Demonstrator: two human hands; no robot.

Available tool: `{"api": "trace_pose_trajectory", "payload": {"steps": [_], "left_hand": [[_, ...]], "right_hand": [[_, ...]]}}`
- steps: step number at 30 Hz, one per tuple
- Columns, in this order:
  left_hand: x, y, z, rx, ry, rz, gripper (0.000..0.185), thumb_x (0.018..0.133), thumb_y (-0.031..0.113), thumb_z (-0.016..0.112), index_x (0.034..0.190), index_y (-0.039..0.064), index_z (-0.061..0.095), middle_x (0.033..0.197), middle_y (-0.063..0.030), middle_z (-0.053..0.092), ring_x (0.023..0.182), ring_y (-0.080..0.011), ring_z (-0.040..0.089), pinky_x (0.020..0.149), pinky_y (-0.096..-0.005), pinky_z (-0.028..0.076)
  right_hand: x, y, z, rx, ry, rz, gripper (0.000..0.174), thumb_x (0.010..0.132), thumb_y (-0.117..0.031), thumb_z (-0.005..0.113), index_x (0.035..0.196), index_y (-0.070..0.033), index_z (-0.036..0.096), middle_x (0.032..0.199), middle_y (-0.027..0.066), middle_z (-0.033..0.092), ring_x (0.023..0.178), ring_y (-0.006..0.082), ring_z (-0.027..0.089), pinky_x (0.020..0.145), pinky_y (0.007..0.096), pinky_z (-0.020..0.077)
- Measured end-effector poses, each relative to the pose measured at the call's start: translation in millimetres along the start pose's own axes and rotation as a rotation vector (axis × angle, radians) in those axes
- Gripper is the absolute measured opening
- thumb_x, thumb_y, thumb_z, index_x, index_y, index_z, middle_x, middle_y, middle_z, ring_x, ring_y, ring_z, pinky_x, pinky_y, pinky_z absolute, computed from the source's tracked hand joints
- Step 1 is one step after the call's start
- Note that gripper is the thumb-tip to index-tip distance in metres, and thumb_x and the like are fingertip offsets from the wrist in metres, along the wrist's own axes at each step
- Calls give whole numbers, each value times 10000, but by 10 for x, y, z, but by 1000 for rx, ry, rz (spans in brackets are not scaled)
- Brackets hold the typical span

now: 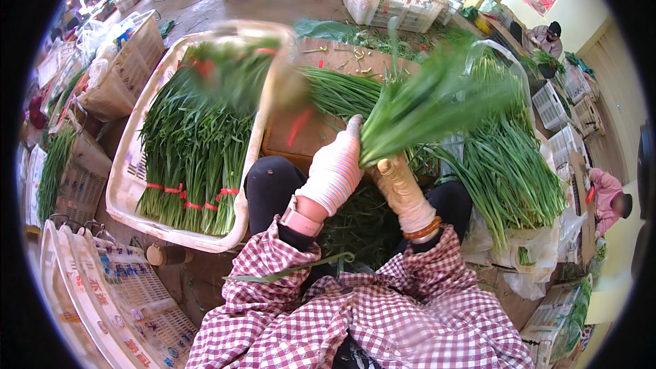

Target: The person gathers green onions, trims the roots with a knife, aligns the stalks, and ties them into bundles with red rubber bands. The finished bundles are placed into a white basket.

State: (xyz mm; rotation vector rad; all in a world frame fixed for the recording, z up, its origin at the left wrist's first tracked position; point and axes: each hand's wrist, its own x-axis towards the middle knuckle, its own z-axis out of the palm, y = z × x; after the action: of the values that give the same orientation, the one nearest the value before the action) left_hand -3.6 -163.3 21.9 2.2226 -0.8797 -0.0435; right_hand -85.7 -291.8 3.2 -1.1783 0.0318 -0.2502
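Note:
My left hand (pixel 335 166), in a striped knit glove, grips a bunch of long green leaves (pixel 410 118), seemingly garlic chives. Its leafy tops fan to the upper right, blurred by motion. My right hand (pixel 405 192), in a pale yellowish glove, is at the lower stem ends; whether its fingers close on them is unclear. Behind my left hand, more chives (pixel 343 87) lie across a brown wooden board (pixel 353 56), where a red strip (pixel 300 128) also shows. A large heap of loose chives (pixel 512 174) is to the right.
A white plastic crate (pixel 174 238) on my left holds several chive bunches (pixel 200 148) with red ties. Stacked crates (pixel 118 297) stand at lower left, another crate (pixel 394 7) ahead. Dark leaf scraps (pixel 359 220) lie between my knees. Other people (pixel 546 41) sit at right.

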Motion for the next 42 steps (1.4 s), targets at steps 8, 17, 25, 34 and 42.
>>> {"api": "trace_pose_trajectory", "payload": {"steps": [8,17,25,34,42], "left_hand": [[-139,83,292,590,171,146,561,910,156,572,1451,95,439,942,-42,611,708,-169,651,576,-333,576],[-502,-39,116,198,-451,-19,727,840,168,673,1481,95,337,834,-197,703,793,-395,703,708,-495,567],[1,93,23,-537,15,137,1047,698,288,881,1504,-6,281,1302,-224,602,1189,-365,615,994,-409,501],[-116,-109,255,-919,-229,-99,704,748,153,843,1356,32,507,1156,-56,656,1021,-148,612,897,-313,520],[-275,24,156,-1149,-348,-315,389,796,88,783,1153,37,637,955,-6,682,821,-106,630,730,-282,528]], "right_hand": [[110,273,139,316,249,-67,560,929,-213,726,1408,-37,496,1231,110,650,1118,240,638,998,382,507],[248,-292,-219,166,379,-70,329,891,-140,767,1161,2,643,982,77,702,864,203,704,805,344,612],[204,-338,-143,243,120,-128,708,834,-212,828,1431,-48,484,1131,85,673,1009,190,664,890,329,556],[157,-51,-140,-146,17,51,633,754,-403,883,1220,-54,632,1157,23,653,1061,154,588,933,320,482],[113,-118,-217,-363,-93,62,807,831,-604,754,1342,-15,548,1242,67,613,1155,180,544,1017,342,435]]}}
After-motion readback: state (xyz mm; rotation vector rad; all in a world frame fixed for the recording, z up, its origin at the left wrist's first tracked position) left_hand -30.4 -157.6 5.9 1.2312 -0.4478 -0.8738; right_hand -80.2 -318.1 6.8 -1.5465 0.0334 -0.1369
